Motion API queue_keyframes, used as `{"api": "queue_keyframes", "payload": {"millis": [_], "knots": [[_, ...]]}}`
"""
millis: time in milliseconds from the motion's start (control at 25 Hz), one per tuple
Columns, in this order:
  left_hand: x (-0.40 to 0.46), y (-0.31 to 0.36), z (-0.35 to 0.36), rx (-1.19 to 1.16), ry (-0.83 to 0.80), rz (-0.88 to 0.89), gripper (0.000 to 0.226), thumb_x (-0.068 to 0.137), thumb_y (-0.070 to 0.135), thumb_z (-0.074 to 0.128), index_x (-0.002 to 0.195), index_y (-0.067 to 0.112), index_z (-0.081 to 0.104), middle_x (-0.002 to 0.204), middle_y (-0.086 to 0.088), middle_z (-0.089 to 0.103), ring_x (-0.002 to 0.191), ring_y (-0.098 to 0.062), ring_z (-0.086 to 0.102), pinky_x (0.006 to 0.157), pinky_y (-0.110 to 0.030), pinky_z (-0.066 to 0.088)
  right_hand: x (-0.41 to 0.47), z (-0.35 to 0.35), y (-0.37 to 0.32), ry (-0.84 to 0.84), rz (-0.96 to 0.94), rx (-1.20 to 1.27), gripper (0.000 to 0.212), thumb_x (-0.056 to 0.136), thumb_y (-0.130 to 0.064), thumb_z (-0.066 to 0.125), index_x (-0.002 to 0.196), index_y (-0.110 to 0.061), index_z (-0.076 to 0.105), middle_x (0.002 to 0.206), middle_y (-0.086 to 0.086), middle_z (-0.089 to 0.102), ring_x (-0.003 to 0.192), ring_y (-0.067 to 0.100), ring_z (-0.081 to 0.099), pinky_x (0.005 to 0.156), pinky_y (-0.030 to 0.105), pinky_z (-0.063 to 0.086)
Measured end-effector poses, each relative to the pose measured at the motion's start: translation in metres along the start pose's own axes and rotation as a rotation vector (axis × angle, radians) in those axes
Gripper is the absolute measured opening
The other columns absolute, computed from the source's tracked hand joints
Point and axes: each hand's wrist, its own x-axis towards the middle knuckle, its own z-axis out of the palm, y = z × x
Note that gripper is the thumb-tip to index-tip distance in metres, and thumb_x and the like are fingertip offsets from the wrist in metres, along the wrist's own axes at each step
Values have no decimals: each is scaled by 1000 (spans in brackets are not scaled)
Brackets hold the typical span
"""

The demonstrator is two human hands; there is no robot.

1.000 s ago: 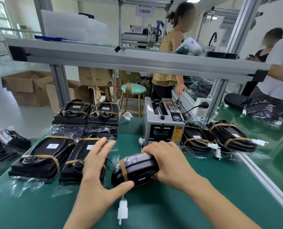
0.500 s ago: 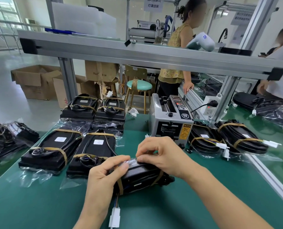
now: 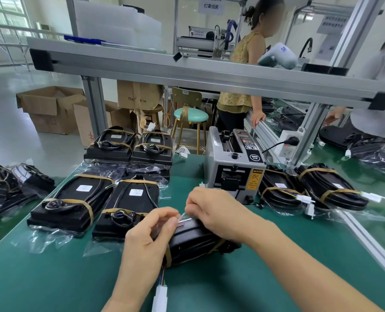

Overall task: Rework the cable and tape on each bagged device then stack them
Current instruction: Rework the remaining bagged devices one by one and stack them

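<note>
Black bagged device (image 3: 196,242) lying on the green desk (image 3: 277,255) at front centre, tilted on its long edge, glossy under clear film. Brown tape band (image 3: 167,255) wrapped round its near end; a second band crossing the far end. Coloured wires leaving the near end and ending in a white connector (image 3: 159,297) on the desk surface. Small strip of clear tape (image 3: 185,218) at the device's top edge, between both hands. Left hand (image 3: 146,242) curled, thumb and forefinger pinching at the strip's left end. Right hand (image 3: 216,212) arched over the device's far side, fingertips pinching the strip's right end.

Just left of the device: two flat bagged units (image 3: 101,203) side by side, each with white label, coiled cable and two brown bands. Behind them, a stacked pair (image 3: 129,146) at the desk's far edge. Further bagged units at far left (image 3: 9,183), partly out of frame. Grey tape dispenser (image 3: 234,167) directly behind the hands, yellow warning label on its front. Two banded oval units (image 3: 313,190) to its right, white connectors projecting. Two persons standing beyond the frame rail (image 3: 209,77).
</note>
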Motion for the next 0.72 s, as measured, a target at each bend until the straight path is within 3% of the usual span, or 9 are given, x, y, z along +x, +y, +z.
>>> {"api": "queue_keyframes", "payload": {"millis": [120,240,400,520,600,720], "knots": [[-2,-5,-13,176,-270,127,58,68,30,79,118,50,59,111,13,56,108,-1,55,89,-5,36,19,-9,2,-215,124,38,21,99,-24,43,97,-11,59,108,8,63,104,26,55,98,37,39],[7,-6,-21,291,-335,182,66,57,23,77,117,47,61,117,22,51,115,-1,51,91,-4,34,23,-12,7,-236,158,196,22,97,-28,50,97,-12,65,105,5,66,93,17,54,84,30,41],[10,-9,-20,225,-233,185,70,47,14,81,108,46,67,113,25,62,110,3,57,93,-10,39,8,6,12,50,124,277,24,94,-32,55,86,-13,69,90,0,67,87,18,58,86,33,38],[1,-10,-14,244,-135,194,71,43,14,85,105,44,68,111,27,64,108,6,58,95,-8,39,-9,25,23,501,75,206,21,94,-27,56,78,-17,66,85,-6,63,86,13,58,85,35,35],[-5,-11,-8,310,-38,211,79,40,6,93,106,40,66,113,31,60,105,11,56,94,-4,36,-22,29,43,789,320,382,18,92,-20,58,75,-22,63,84,-7,63,85,15,58,79,31,39],[-11,-8,4,326,42,200,84,39,-3,92,104,42,63,110,36,59,100,15,56,90,2,33,-26,32,82,806,807,763,14,92,-21,57,83,-21,68,75,-5,64,74,17,57,68,28,41]]}}
